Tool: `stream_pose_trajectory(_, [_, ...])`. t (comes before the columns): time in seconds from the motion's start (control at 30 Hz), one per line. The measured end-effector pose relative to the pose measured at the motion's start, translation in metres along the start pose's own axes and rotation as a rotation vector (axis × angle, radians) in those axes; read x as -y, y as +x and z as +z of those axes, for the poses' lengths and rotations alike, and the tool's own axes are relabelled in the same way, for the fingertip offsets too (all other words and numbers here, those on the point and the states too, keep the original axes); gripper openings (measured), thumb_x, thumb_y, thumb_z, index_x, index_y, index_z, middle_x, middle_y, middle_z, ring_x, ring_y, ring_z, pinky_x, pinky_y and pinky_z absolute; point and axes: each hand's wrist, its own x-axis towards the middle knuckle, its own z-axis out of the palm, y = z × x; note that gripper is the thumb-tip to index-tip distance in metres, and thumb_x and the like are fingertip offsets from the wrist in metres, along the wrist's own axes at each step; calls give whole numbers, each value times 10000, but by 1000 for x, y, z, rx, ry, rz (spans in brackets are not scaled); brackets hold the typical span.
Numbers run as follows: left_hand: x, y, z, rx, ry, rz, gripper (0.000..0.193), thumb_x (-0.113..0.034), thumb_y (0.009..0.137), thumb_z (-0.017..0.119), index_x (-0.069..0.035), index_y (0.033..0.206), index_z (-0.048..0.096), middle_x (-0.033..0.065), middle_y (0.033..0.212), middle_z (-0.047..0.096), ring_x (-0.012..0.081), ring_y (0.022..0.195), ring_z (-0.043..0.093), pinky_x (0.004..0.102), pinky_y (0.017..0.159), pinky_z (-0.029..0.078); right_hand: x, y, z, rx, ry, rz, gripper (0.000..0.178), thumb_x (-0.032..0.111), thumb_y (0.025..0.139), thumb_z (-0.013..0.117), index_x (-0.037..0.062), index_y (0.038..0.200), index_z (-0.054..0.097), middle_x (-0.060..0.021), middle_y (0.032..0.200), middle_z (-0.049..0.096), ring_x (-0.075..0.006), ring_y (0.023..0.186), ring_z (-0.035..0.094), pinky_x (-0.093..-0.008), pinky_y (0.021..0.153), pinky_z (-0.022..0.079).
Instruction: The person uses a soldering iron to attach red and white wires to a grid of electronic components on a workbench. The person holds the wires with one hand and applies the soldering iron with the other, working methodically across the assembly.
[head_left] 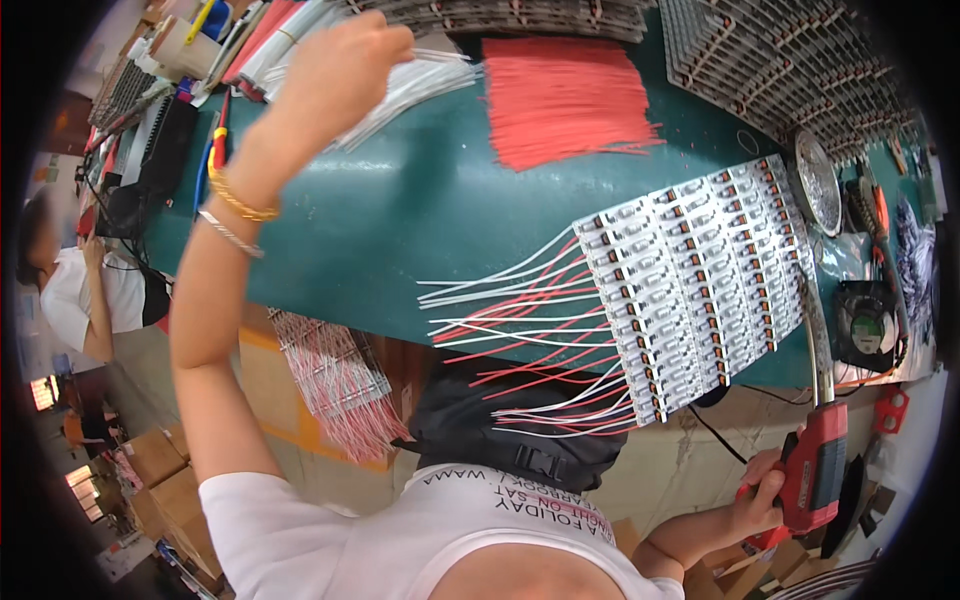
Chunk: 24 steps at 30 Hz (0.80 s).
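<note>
Cardboard boxes [155, 458] stand in the room beside a green worktop [370, 230]. At its near right edge, a pale, component-studded panel [690, 290] trails red and white leads [585, 300]. Fingers of the right hand [757, 500] clamp a red-and-black tool [818, 470]; whether the left hand [345, 65], near white wires [430, 75], grips anything, I cannot tell.

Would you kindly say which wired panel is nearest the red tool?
The wired panel at right, beside the red tool; the other wired panel appears left, beyond the table.
</note>
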Motion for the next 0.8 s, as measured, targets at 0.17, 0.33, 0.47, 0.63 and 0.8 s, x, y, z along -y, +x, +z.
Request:
stream_pose_trajectory(0.17, [-33,18,-50,318,216,195,132,-121,782,590,-30,688,606,132,726,596,307,748,601,386,681,470,2,6,16,58,67,32,674,412,880,531,-149,1208,353,-34,512,437,-100,406,392,-239,399,339])
stream_pose_trajectory(0.33, [-68,7,-28,403,197,439,10,-20,611,617,-24,621,613,155,635,590,300,666,611,389,604,483,-4,1,26,51,138,73,717,452,834,577,-156,1161,381,-30,491,435,-101,388,394,-232,377,333])
stream_pose_trajectory(0.47, [-85,16,-37,354,12,371,38,-33,655,623,-9,672,598,142,612,583,295,583,590,380,561,472,-5,-1,25,24,154,165,733,494,795,610,-151,1093,431,-27,489,446,-106,380,404,-235,374,341])
stream_pose_trajectory(0.63, [-123,20,-33,291,-928,20,131,-100,799,620,8,753,561,75,638,585,168,513,540,307,522,430,-5,4,37,18,311,257,707,458,847,564,-128,1200,386,-15,484,423,-92,383,397,-232,407,343])
stream_pose_trajectory(0.8, [-163,21,16,197,-1073,-115,149,-119,819,607,17,770,572,65,673,597,121,588,540,258,564,421,12,13,84,-85,164,424,817,519,752,630,-118,1201,384,-11,517,438,-100,405,423,-228,393,330])
